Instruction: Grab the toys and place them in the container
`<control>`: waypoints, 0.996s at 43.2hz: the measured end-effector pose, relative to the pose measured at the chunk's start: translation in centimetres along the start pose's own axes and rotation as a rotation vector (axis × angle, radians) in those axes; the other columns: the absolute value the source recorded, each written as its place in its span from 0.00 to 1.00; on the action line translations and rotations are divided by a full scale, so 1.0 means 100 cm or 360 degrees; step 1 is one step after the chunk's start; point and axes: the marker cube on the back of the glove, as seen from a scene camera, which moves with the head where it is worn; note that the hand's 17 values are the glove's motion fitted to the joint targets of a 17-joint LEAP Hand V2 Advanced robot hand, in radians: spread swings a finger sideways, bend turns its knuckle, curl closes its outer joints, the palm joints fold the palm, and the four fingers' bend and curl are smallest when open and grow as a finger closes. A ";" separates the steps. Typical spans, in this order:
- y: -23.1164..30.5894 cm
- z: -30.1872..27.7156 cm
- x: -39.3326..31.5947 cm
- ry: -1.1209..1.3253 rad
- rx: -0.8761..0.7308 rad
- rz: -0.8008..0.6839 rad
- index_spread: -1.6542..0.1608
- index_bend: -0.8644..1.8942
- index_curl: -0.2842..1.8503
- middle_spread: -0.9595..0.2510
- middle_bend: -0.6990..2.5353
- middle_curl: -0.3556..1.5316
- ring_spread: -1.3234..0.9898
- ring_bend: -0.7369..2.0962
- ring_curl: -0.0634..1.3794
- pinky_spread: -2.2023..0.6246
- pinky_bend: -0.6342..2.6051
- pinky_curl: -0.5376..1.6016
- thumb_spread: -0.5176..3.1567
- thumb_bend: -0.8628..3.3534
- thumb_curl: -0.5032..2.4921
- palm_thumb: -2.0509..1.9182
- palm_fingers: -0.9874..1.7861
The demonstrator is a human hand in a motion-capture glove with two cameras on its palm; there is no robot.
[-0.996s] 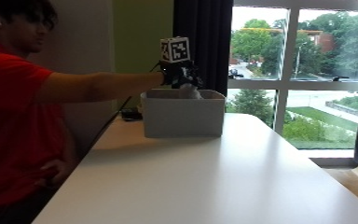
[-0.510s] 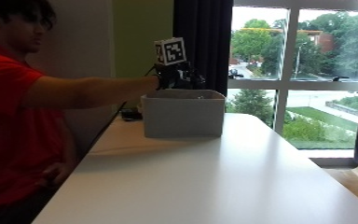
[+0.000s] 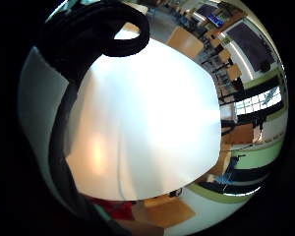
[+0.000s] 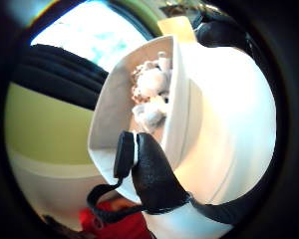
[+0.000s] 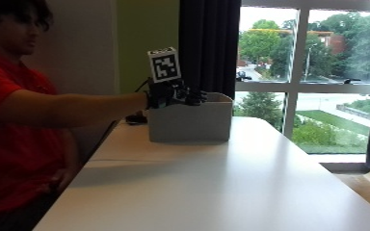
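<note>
Pale toys [image 4: 150, 97] lie piled inside the grey container [image 5: 188, 125], with the gloved right hand [image 5: 174, 94] hovering above it.

The toys show only in the thumb-side palm view, heaped against 1 inner wall of the container [image 4: 109, 114]; how many there are cannot be told; the container stands on the white table [image 5: 236, 183] at its far end, near the window [image 5: 313, 72]; the right hand sits over the container's near rim, arm stretched out from a person in a red shirt [image 5: 12, 144]; its fingers look loosely extended and nothing shows in their grasp; a dark curtain [image 5: 207, 48] hangs behind the container.
</note>
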 end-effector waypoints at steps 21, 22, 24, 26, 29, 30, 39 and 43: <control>0.044 0.039 0.066 0.0288 -0.0067 0.0164 0.68 0.41 0.42 0.66 0.30 0.40 0.48 0.45 0.20 0.79 0.42 0.40 0.44 0.19 0.25 0.49 0.38; 0.046 0.041 0.067 0.0283 -0.0077 0.0176 0.68 0.41 0.42 0.66 0.30 0.40 0.48 0.44 0.20 0.79 0.42 0.40 0.44 0.19 0.25 0.49 0.38; 0.048 0.046 0.069 0.0267 -0.0091 0.0219 0.68 0.41 0.41 0.66 0.29 0.40 0.48 0.44 0.20 0.79 0.41 0.40 0.44 0.19 0.25 0.50 0.38; 0.050 0.049 0.070 0.0255 -0.0102 0.0236 0.68 0.41 0.41 0.66 0.29 0.40 0.48 0.44 0.19 0.79 0.41 0.40 0.44 0.19 0.25 0.49 0.38; 0.053 0.050 0.071 0.0229 -0.0109 0.0236 0.68 0.41 0.41 0.67 0.29 0.40 0.48 0.43 0.19 0.79 0.41 0.40 0.44 0.19 0.24 0.50 0.38; 0.053 0.050 0.072 0.0232 -0.0109 0.0249 0.68 0.41 0.41 0.67 0.29 0.40 0.48 0.43 0.19 0.79 0.41 0.40 0.44 0.19 0.24 0.50 0.38; 0.062 0.045 0.082 0.0299 -0.0094 0.0192 0.68 0.41 0.40 0.67 0.28 0.39 0.48 0.42 0.19 0.79 0.40 0.40 0.45 0.19 0.24 0.50 0.38; 0.063 0.042 0.081 0.0238 -0.0074 0.0205 0.68 0.42 0.39 0.67 0.28 0.39 0.48 0.41 0.19 0.79 0.40 0.40 0.45 0.19 0.24 0.50 0.39</control>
